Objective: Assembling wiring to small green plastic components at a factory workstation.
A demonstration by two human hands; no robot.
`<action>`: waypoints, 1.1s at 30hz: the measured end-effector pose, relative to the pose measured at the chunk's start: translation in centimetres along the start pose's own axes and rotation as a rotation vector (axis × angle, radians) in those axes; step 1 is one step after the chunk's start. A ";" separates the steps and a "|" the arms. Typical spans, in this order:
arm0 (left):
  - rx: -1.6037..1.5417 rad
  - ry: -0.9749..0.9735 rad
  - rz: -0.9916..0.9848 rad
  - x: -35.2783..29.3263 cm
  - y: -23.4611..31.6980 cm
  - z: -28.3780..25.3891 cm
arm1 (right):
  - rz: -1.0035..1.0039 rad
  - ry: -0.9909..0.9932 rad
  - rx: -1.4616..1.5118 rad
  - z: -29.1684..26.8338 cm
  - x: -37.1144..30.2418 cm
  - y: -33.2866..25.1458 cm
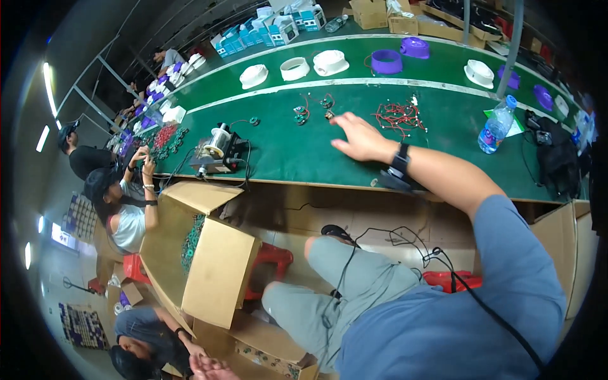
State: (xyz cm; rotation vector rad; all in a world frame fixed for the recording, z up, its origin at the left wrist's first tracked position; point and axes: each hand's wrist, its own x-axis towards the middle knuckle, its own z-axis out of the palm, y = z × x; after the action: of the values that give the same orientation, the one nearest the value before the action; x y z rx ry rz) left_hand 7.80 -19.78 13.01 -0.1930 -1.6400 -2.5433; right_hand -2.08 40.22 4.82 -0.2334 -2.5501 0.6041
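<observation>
My right hand (361, 138) reaches over the green bench (285, 149) from the right, palm down, thumb spread away from the fingers. Its fingertips are at a small brass-coloured part (329, 116); whether they touch it, I cannot tell. Just beyond lie small round green parts with red wires (300, 116). To the right of the hand is a tangled pile of red wires with white ends (400, 118). What looks like my left hand (214, 369) is cut off by the lower edge, beside a co-worker's hand, its fingers unclear.
A spool machine (217, 149) stands left on the bench; a water bottle (498, 125) and black bag (557, 152) are right. White and purple housings (386, 62) line the far strip. An open cardboard box (215, 272) stands by my knees. Co-workers (130, 209) sit at left.
</observation>
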 end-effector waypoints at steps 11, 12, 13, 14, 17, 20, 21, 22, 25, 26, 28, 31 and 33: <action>-0.048 -0.033 -0.341 3.3 -8.8 4.7 | 0.377 0.036 -0.247 3.5 8.2 4.7; 0.054 -0.033 -0.347 3.5 -9.1 5.6 | 0.316 0.093 -0.194 3.0 7.6 4.4; 0.081 -0.035 -0.320 3.4 -9.4 5.7 | 0.242 0.146 -0.142 2.6 7.4 3.6; 0.078 -0.029 -0.321 3.5 -9.7 5.7 | 0.237 0.142 -0.143 2.3 7.2 2.8; 0.154 -0.096 -0.376 4.0 -10.6 6.5 | 0.137 0.278 0.148 0.3 5.6 2.7; 0.159 -0.144 -0.401 4.6 -12.0 7.0 | 0.146 0.359 0.430 -1.9 3.6 -0.3; 0.157 -0.150 -0.398 4.8 -12.3 7.4 | 0.010 0.326 0.449 -2.7 2.6 -2.3; 0.171 -0.188 -0.419 5.0 -12.4 7.9 | -0.122 0.295 0.458 -3.1 1.4 -4.5; 0.203 -0.256 -0.495 5.5 -12.8 10.1 | -0.635 0.120 0.627 1.0 -1.6 -9.9; 0.219 -0.278 -0.555 5.5 -12.8 11.1 | -0.777 0.065 0.679 2.8 -2.8 -11.4; 0.125 -0.296 -0.675 5.2 -13.1 14.2 | -0.910 -0.156 0.749 5.7 -5.4 -13.4; 0.048 -0.287 -0.872 5.4 -16.0 15.5 | -0.944 -0.108 0.796 8.7 -7.2 -13.4; 0.091 -0.367 -0.799 4.8 -17.0 15.7 | -0.914 -0.066 0.804 9.7 -7.7 -12.7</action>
State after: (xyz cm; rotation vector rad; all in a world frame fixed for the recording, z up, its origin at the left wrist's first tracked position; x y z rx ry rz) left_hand 1.07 1.41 5.01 0.0214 -2.3410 -3.1114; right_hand -1.06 23.24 -0.20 1.1498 -1.9315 1.1395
